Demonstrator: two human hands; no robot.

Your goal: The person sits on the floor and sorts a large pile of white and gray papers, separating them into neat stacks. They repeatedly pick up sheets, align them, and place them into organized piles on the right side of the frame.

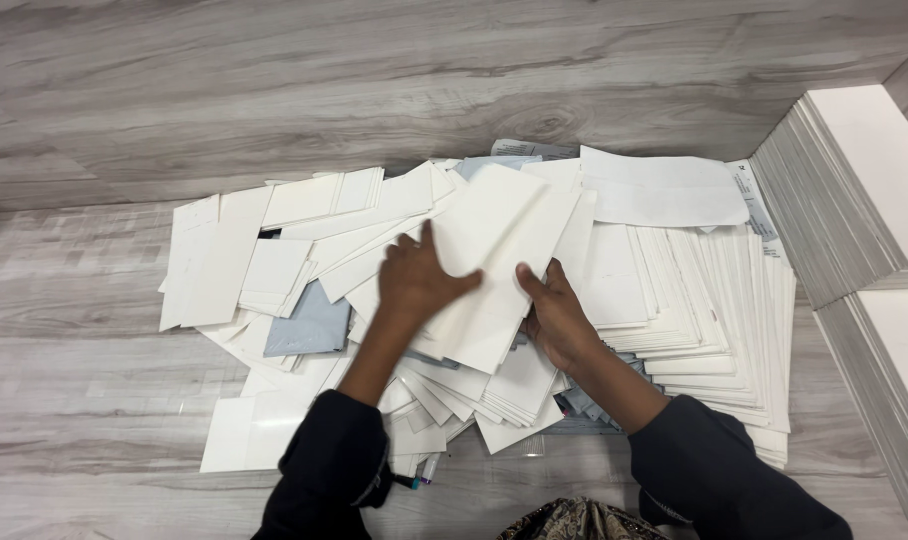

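A folded white paper sheet (504,250) lies tilted on top of a wide heap of white paper sheets (674,290) spread over the grey wood-look floor. My left hand (414,280) presses flat on the sheet's left part, fingers spread and thumb pointing right. My right hand (554,315) grips the same sheet at its lower right edge, thumb on top. Both arms wear dark sleeves. A grey envelope (312,325) sits among the loose sheets left of my left hand.
A fanned, ordered row of white sheets (744,330) runs along the right side of the heap. Two tall stacks of white sheets (854,190) stand at the right edge. Pens (419,478) poke out under the heap near my left sleeve. Patterned fabric (574,520) shows at the bottom.
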